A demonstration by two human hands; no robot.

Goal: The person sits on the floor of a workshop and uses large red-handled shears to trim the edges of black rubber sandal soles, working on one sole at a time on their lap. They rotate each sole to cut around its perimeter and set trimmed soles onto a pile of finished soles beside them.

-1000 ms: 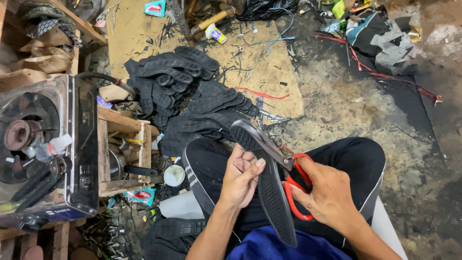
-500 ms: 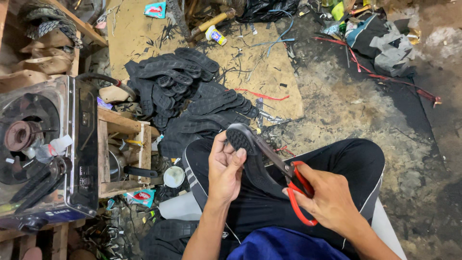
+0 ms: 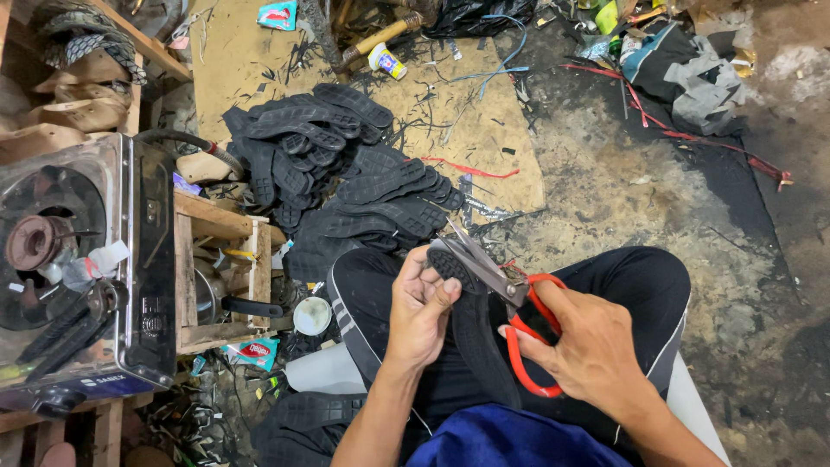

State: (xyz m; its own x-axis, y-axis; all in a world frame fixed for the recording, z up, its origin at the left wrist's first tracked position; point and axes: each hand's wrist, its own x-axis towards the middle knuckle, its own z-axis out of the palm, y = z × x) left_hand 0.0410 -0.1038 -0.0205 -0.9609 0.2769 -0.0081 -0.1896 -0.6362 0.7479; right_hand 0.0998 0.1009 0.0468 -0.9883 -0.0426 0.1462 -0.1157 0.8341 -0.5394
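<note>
- Down on the workshop floor, a sheet of cardboard [image 3: 484, 130] lies spread ahead of me, littered with thin black rubber trimmings.
- On my left sits a metal gas stove [image 3: 78, 268], its burner showing, with a wooden crate [image 3: 220, 277] just beside it.
- Ahead of my knees, a heap of black rubber shoe soles [image 3: 346, 182] lies stacked across the cardboard's near edge.
- Over my lap, one black sole [image 3: 480, 346] runs from my thighs up toward my fingers, tread side facing me at the tip.
- My left hand [image 3: 419, 307] is clenched round that sole's upper end, thumb pressed on the tread, fingers curled behind.
- My right hand [image 3: 588, 346] grips the red-handled scissors [image 3: 497, 290], fingers through the loops, closed tight on the handles.
- Those steel blades lie right against the sole's tip, just beside my left thumb; whether they bite into the rubber I cannot tell.
- Near the crate, a small round white lid [image 3: 311, 316] rests on the floor.
</note>
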